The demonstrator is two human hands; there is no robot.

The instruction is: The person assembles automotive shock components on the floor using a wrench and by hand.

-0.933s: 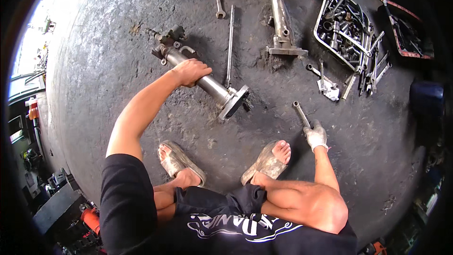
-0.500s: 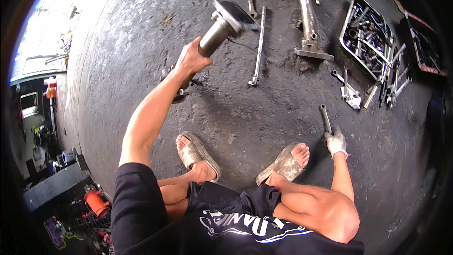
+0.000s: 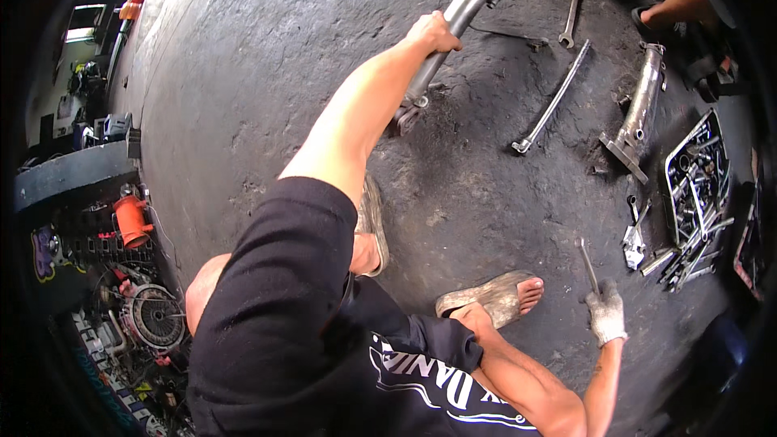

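Observation:
My bare left hand (image 3: 435, 33) is wrapped around a metal tube with a flange (image 3: 464, 10) at its far end. The tube slants up and to the right over the dark floor, and its near end lies beside a small dark fitting. In my gloved right hand (image 3: 607, 313) is a wrench (image 3: 588, 265), its free end pointing away from me. Farther right on the floor is a similar flanged metal tube (image 3: 643, 101). A long metal bar (image 3: 554, 99) and a double-ended wrench (image 3: 573, 14) lie between the two tubes.
A tool case (image 3: 670, 174) full of sockets and wrenches sits at the right, with loose tools around its near end. Another person's leg (image 3: 689, 2) is at the upper right. An orange cylindrical part (image 3: 131, 221) and a round clutch-like disc (image 3: 155, 317) are at the left.
The view has turned, so floor items sit farther right. In my left hand the tube's flange now faces away, no longer tilted up toward me. My right hand still holds its wrench.

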